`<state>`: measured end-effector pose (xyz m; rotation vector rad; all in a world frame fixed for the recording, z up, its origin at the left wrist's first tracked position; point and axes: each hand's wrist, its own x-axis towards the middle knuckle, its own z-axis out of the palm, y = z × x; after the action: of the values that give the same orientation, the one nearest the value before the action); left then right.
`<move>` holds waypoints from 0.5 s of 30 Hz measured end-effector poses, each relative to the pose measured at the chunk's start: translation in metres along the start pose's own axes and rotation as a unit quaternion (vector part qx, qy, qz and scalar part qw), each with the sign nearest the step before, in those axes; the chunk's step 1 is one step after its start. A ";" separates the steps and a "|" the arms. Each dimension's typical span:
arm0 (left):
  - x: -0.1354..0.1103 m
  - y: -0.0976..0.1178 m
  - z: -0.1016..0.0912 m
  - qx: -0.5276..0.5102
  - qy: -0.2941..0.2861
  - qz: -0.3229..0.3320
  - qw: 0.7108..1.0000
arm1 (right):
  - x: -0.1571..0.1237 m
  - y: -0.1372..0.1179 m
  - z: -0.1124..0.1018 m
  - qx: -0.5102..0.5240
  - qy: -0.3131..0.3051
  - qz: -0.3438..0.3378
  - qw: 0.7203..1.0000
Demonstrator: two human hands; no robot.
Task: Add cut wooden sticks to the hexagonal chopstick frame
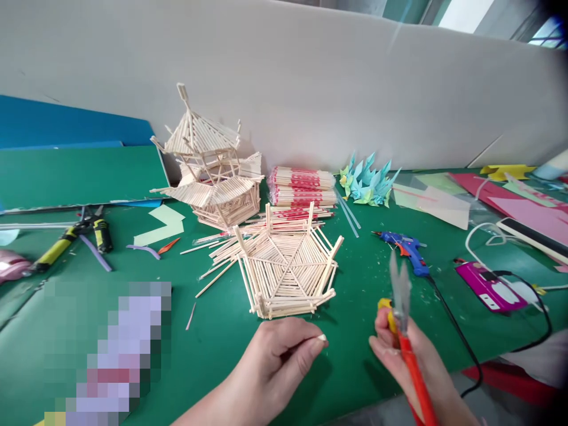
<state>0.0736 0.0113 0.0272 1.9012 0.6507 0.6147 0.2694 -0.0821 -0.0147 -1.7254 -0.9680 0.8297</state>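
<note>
My left hand (284, 361) is closed in a pinch in front of the hexagonal stick base. A small pale piece (322, 338), which looks like the end of a wooden stick, shows at its fingertips. To the right, my right hand (408, 355) is closed around red-handled shears (402, 296), their metal blades pointing up and slightly apart. A yellow part shows by the fingers. The hexagonal stick base (288, 266) lies flat, with short posts standing at its corners. Loose wooden sticks (222, 266) lie fanned out on its left.
Behind stand a stick pagoda (213, 171), packaged stick bundles (302, 186) and folded blue paper (370, 180). A blue glue gun (408, 248) and a magenta box (490, 287) with cords lie right. Yellow-black pliers (62, 245) lie left on the green table (355, 378).
</note>
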 end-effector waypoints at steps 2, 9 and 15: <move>-0.002 -0.003 0.000 -0.059 0.010 -0.042 0.997 | 0.007 0.005 -0.011 0.023 0.019 0.032 0.999; -0.009 -0.005 0.002 -0.247 0.003 -0.129 0.960 | 0.053 0.031 -0.042 -0.280 0.066 0.009 0.958; -0.018 -0.005 0.003 -0.117 -0.015 -0.063 0.991 | 0.088 0.040 -0.061 -0.407 0.105 -0.027 0.907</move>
<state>0.0616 -0.0016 0.0193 1.6355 0.6444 0.5558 0.3711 -0.0383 -0.0424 -2.4089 -1.3063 0.1673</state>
